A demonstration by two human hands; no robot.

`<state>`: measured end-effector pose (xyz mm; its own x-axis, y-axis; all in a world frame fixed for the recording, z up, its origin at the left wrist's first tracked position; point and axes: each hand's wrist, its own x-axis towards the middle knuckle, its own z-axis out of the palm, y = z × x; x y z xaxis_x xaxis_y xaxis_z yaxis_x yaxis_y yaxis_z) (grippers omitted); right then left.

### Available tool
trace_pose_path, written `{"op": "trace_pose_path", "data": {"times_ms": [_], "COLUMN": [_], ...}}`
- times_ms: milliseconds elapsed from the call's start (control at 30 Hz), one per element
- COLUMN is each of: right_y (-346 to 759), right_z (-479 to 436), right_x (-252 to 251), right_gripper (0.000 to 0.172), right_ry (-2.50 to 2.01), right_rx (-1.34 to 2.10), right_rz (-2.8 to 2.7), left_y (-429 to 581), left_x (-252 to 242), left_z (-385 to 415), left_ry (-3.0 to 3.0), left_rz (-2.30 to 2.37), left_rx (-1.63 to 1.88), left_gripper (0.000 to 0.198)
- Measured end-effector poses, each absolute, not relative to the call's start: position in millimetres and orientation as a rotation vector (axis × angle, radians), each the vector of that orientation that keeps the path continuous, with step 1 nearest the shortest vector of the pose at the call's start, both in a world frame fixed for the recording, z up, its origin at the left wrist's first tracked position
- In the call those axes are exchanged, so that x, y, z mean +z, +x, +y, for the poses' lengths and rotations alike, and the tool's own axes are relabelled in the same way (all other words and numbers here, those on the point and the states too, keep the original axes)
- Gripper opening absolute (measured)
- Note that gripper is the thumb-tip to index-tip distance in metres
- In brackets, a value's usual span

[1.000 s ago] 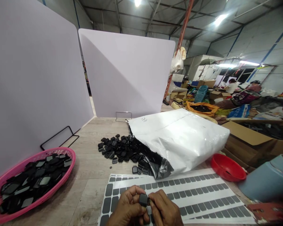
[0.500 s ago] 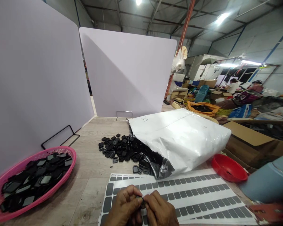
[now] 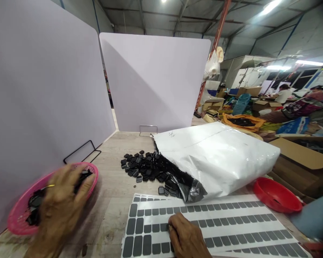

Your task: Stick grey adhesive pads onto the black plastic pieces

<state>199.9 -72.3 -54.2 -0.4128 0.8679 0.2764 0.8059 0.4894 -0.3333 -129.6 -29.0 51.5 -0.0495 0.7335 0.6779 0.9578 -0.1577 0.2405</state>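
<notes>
Pink basket [image 3: 93, 171] of black pieces [image 3: 33, 207] sits lower left, directly beneath the left hand [image 3: 60, 202], whose fingers are splayed wide. Right hand [image 3: 187, 239], bottom centre, curls onto the grey sticker sheet [image 3: 231, 222]; whether it grips anything cannot be told.

The bag [image 3: 218, 157] is laid on the table [image 3: 113, 186]. A pile of small parts [image 3: 146, 168] is spilled at its mouth, just to its left. The sticker sheet [image 3: 231, 218] is spread directly before the bag, touching it. The bowl [image 3: 280, 197] is set by the bag's near right corner. The basket [image 3: 16, 219] is placed well to the bag's left, with parts held in it. A partition panel [image 3: 156, 82] is stood behind the bag.
</notes>
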Motion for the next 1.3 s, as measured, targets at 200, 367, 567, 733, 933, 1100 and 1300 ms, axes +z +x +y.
{"op": "trace_pose_path", "data": {"times_ms": [200,367,567,733,933,1100,1300], "right_y": [171,150,146,141,141,156,194], "right_z": [-75,-75,-79,-83,-80,-72,-71], "right_x": [-51,-65,-71,-69,-61,-35,-28], "right_gripper": [0.02,0.025,0.027,0.023,0.017,0.01,0.015], "right_ry": [-1.441,-1.426,-1.46,-1.465,-1.461,-1.244,-1.272], "right_rx": [0.136,-0.021,-0.017,0.012,0.22,0.684,0.848], "right_rz": [-2.453,-2.485,-2.434,-2.403,-2.336,-2.097,-1.897], "left_y": [-66,-58,-60,-57,-58,-61,-44], "left_x": [-56,-96,-95,-96,-99,-100,-49], "left_z": [-51,-52,-51,-52,-50,-50,-24], "left_ry": [-2.732,-2.823,-2.837,-2.866,-2.819,-2.821,-2.854], "left_rz": [-1.354,-1.352,-1.431,-1.483,-1.431,-1.412,-1.636], "left_rx": [-0.591,-0.322,-0.301,-0.243,-0.285,-0.31,-0.276], "left_gripper": [0.066,0.083,0.081,0.082,0.078,0.079,0.043]}}
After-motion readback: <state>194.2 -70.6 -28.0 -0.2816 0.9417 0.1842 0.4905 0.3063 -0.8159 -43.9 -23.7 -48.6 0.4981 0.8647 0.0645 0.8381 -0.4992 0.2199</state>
